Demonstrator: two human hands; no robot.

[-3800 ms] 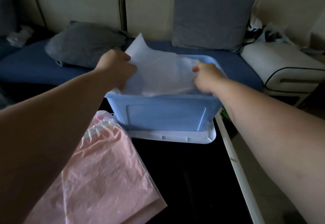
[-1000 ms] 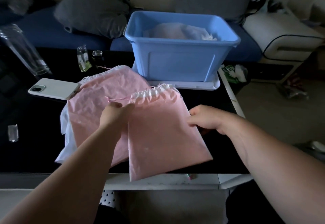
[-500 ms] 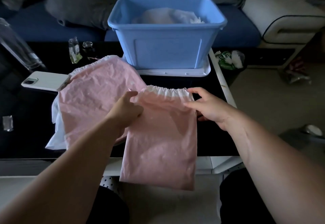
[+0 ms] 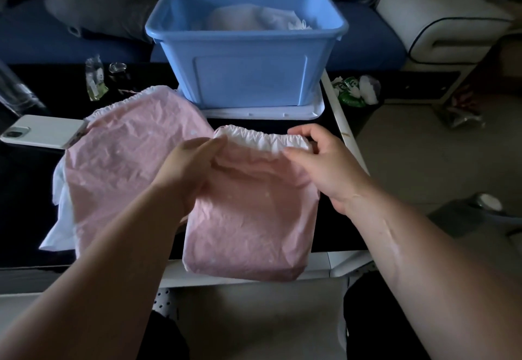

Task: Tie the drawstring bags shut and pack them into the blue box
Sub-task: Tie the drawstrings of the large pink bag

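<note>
Now the fingers (image 4: 210,146) of my left hand (image 4: 185,174) pinch the left end of the gathered white hem (image 4: 262,141) of 1 pink drawstring bag (image 4: 248,224), and my right hand (image 4: 324,169) curls round the hem's right end. The bag lies flat, its bottom reaching over the near edge of the black table (image 4: 19,213). Just left, touching it, a 2nd pink bag (image 4: 127,162) lies over white cloth (image 4: 60,218). Beyond, the blue box (image 4: 248,77) stands on its white lid (image 4: 262,113), a pale bag (image 4: 248,18) inside. A phone (image 4: 42,135) lies far left.

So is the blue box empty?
Not empty: the blue box holds a pale bundle, lying below the rim.
</note>
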